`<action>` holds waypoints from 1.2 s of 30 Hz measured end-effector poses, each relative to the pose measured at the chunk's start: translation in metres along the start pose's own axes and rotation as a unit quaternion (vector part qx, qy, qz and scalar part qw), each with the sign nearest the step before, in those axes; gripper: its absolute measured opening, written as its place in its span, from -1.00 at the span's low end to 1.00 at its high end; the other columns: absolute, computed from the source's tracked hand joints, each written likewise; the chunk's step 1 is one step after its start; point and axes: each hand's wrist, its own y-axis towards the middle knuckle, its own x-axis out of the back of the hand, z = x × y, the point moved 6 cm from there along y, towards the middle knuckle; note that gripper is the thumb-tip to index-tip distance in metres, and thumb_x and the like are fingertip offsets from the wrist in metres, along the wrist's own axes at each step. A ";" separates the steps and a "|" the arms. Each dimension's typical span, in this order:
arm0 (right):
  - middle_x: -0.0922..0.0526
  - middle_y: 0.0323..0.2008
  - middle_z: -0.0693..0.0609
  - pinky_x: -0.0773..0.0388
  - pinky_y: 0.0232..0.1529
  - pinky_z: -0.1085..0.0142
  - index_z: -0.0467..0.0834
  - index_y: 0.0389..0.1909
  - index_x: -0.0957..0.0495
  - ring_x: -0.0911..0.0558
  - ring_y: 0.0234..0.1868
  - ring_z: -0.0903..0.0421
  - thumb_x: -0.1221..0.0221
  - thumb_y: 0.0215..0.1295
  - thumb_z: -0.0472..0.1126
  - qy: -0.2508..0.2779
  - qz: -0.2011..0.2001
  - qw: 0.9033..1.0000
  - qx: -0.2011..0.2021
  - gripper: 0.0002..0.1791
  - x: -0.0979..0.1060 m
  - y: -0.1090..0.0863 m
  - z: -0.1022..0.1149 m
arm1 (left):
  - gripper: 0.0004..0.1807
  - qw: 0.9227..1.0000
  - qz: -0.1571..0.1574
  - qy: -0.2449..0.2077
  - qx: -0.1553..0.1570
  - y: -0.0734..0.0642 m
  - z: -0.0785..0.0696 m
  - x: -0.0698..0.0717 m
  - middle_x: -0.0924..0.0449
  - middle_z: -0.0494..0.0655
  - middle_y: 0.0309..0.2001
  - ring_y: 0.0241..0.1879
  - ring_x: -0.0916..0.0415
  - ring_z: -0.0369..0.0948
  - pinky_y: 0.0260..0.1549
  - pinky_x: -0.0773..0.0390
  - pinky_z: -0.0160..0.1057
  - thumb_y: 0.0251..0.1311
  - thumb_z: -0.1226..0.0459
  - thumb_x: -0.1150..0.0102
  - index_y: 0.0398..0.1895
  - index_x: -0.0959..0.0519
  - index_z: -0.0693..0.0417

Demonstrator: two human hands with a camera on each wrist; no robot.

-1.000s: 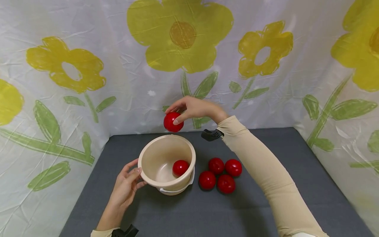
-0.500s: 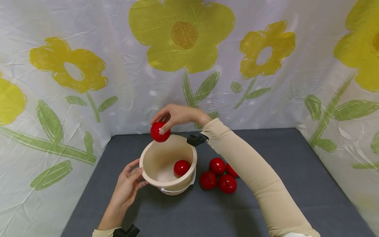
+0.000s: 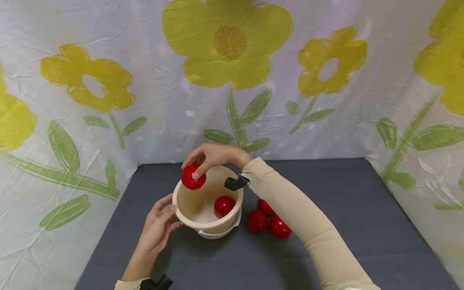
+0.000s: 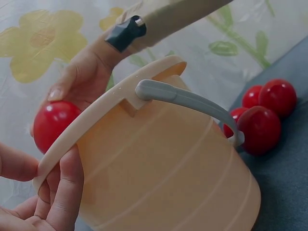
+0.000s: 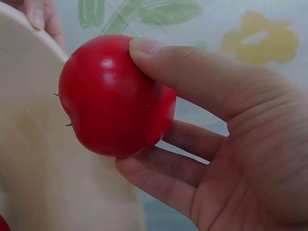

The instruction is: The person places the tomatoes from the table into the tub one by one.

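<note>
My left hand [image 3: 156, 227] pinches the rim of a cream plastic bucket [image 3: 193, 207] at its left side, thumb above and fingers below the lip, as the left wrist view shows. My right hand [image 3: 214, 154] holds a shiny red tomato [image 3: 193, 177] over the bucket's opening, near the far left rim. In the right wrist view, thumb and fingers grip this tomato [image 5: 113, 96] from one side, and thin dark stem tips poke out opposite. A second tomato [image 3: 223, 206] lies inside on the bucket's floor. The bucket stands upright, its pale grey handle [image 4: 192, 101] folded down.
Right of the bucket, several more tomatoes [image 3: 257, 221] sit clustered on the dark grey tablecloth [image 3: 232, 266]. My right forearm [image 3: 293, 213] partly covers them in the head view. A flower-printed white curtain [image 3: 156, 92] rises behind the table and along both sides.
My right hand has carried the tomato left, then down, from behind the bucket to over its opening. The left hand keeps its grip on the rim. The forearm now covers more of the clustered tomatoes.
</note>
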 end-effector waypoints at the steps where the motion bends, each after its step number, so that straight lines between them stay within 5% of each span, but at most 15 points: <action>1: -0.62 0.18 -0.08 -0.64 0.09 0.29 -0.17 0.23 -0.52 -0.62 0.14 0.11 -0.32 0.22 -0.24 0.001 0.003 1.000 0.000 -0.47 -0.002 0.001 -0.002 | -0.53 1.000 -0.001 0.001 0.002 0.000 0.000 0.000 -0.60 -0.25 -0.24 -0.34 -0.59 -0.35 -0.37 -0.69 -0.38 0.43 0.34 -0.01 0.32 -0.15 0.01; 29: -0.69 0.05 0.10 -0.62 0.10 0.34 -0.03 0.15 -0.59 -0.63 0.08 0.19 -0.38 0.15 -0.20 0.050 0.022 0.998 -0.034 -0.51 -0.047 0.004 -0.036 | -0.57 1.000 -0.005 0.002 -0.003 -0.001 0.000 0.000 -0.60 -0.27 -0.25 -0.36 -0.59 -0.35 -0.36 -0.69 -0.37 0.44 0.35 0.01 0.29 -0.17 -0.01; 36: -0.66 0.08 0.03 -0.61 0.13 0.26 -0.08 0.14 -0.58 -0.57 0.12 0.12 -0.37 0.12 -0.27 0.119 0.030 0.991 -0.046 -0.50 -0.056 0.004 -0.041 | -0.59 1.000 -0.006 0.002 -0.008 -0.001 0.000 0.000 -0.60 -0.28 -0.24 -0.35 -0.59 -0.36 -0.37 -0.70 -0.37 0.44 0.35 0.02 0.27 -0.18 -0.03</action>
